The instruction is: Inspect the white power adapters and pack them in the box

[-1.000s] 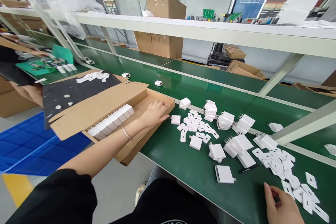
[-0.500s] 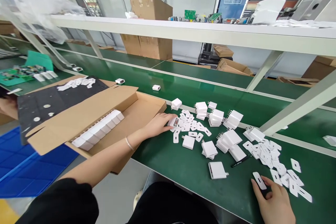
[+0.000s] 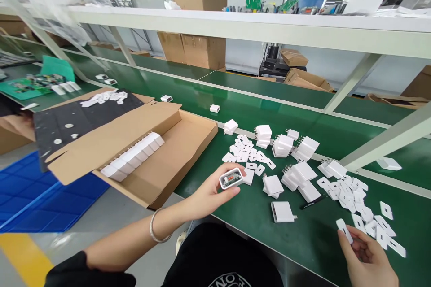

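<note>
White charger shell (image 3: 230, 178), open side up, sits clamped in the left hand (image 3: 208, 195) above the green desk (image 3: 235, 215). The right hand (image 3: 368, 260) pinches a small white cover plate (image 3: 344, 229) near the scattered plates (image 3: 367, 215). A cardboard box (image 3: 158, 161) lies to the left.

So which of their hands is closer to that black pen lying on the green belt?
Right. The right hand sits below the black pen, holding a small white cover plate. The left hand, holding an open white charger shell, is farther off to the pen's left.
</note>
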Demonstrator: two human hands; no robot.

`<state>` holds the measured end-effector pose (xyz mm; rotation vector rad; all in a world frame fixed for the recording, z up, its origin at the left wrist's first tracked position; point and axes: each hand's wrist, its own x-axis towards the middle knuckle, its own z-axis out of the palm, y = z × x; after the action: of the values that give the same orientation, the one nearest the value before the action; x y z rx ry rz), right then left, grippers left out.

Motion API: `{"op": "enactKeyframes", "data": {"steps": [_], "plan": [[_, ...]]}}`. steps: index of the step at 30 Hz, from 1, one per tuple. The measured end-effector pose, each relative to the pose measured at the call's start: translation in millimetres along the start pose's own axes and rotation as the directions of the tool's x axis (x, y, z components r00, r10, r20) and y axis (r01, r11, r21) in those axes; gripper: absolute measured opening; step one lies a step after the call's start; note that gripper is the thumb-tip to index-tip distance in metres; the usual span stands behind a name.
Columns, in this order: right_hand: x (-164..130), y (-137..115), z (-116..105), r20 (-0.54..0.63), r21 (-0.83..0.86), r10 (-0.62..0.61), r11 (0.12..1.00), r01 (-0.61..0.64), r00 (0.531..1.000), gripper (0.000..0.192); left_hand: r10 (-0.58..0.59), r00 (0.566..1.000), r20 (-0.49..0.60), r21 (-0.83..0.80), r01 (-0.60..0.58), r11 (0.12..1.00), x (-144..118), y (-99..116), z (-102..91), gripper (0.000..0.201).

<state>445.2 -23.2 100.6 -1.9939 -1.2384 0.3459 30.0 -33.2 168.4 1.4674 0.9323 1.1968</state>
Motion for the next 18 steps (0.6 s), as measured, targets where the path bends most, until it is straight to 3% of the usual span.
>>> {"op": "enactKeyframes", "data": {"steps": [5,11,14,18], "plan": [[-23.9,-21.6,-7.8,-0.028,0.187,-0.202,0.961,0.203,0.979,0.046,-0.007,0.998,0.057,0.187,-0.004,0.982,-10.2,14.1,10.2,0.029],[-41.0,-55.2,-9.2,0.009,0.277,-0.490,0.839,0.469,0.872,0.030,0.029,0.997,0.077,0.322,-0.052,0.945,-14.2,18.9,15.2,0.035],[-48.9,-75.0,-4.1,0.106,0.273,-0.598,0.786,0.555,0.795,0.023,0.059,0.993,0.103,0.333,-0.091,0.939,-14.4,21.2,14.8,0.037],[-66.5,-104.7,5.8,0.211,0.355,-0.759,0.647,0.675,0.616,0.011,0.065,0.974,0.218,0.293,-0.129,0.947,-14.8,22.0,13.4,0.044]]}}
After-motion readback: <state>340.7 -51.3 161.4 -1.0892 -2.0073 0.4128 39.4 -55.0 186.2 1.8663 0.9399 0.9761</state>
